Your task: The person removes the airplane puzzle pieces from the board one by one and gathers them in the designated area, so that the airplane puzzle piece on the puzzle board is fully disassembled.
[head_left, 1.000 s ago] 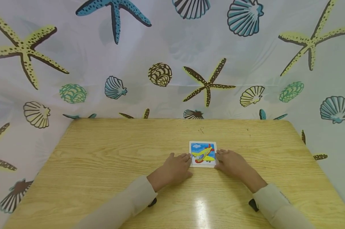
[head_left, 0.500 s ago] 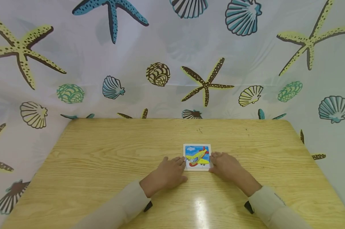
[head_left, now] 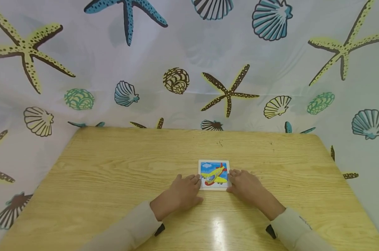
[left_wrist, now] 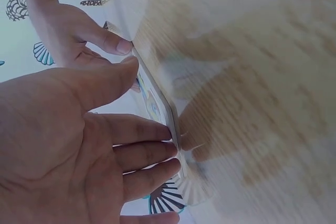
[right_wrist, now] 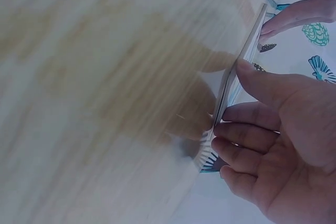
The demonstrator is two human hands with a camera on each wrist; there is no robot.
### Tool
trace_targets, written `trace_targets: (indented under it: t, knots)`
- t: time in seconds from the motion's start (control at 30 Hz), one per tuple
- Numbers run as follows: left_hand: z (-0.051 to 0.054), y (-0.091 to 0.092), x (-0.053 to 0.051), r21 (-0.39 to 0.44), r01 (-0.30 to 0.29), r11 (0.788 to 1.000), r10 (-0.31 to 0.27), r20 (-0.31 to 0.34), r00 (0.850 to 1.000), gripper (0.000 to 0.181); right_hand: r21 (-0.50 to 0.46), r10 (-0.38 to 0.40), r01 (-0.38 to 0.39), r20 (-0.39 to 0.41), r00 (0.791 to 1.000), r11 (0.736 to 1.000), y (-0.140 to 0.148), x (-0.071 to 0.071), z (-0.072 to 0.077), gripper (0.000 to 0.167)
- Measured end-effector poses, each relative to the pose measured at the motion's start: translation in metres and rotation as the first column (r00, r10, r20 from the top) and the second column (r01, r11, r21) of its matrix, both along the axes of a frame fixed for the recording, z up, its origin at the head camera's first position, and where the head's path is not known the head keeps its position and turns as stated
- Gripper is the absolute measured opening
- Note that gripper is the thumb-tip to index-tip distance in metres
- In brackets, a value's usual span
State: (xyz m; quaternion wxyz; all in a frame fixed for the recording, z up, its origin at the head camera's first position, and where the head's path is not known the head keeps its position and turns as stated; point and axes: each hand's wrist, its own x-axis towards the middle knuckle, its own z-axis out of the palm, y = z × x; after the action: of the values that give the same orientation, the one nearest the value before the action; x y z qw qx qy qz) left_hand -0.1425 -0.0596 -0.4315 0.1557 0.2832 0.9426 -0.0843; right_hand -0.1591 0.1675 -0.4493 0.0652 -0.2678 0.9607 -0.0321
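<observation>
A yellow wood table (head_left: 126, 150) is lying under the left hand (head_left: 184, 192) and the right hand (head_left: 246, 185), and a white shine (head_left: 218, 232) is glowing on it, nearer the body. Past them and along both sides, a white cloth (head_left: 177, 45) is hanging, printed with starfish (head_left: 228, 93) and shells (head_left: 276, 106). The table's far edge is running well beyond the fingers. Wood is stretching out on the outer side of each hand. A card (head_left: 213, 175) with a yellow plane (head_left: 217, 175) is lying flat between the hands. The left hand is touching the card's left edge with straight fingers, and its thumb is sticking out. The right hand is touching the right edge, and its thumb is resting at the near corner. Neither hand is closing round the card, only touching. Maybe the right fingertips are going a bit under, but the dim view is hiding that
</observation>
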Motion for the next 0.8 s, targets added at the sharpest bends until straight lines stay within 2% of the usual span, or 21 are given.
trace_targets:
  t: [0.27,0.47,0.67,0.8]
  knots:
    - [0.005,-0.002,0.010,-0.042,-0.013,0.999,0.013,-0.002,1.000,0.063,0.010,-0.004,0.004,0.036,0.999,1.000,-0.009,0.006,0.002,0.051]
    - [0.006,-0.005,0.014,-0.041,-0.009,0.999,0.009,0.009,1.000,0.063,0.124,0.033,-0.031,-0.017,0.999,0.992,-0.013,0.013,0.002,0.053]
    - [0.004,-0.010,0.018,-0.019,0.014,1.000,-0.014,-0.016,1.000,0.063,0.131,0.009,-0.007,-0.014,1.000,0.991,-0.017,0.016,0.002,0.054]
    - [0.000,-0.017,0.019,0.022,0.009,1.000,-0.009,-0.008,1.000,0.064,0.133,0.004,-0.003,-0.007,1.000,0.991,-0.019,0.015,0.002,0.055]
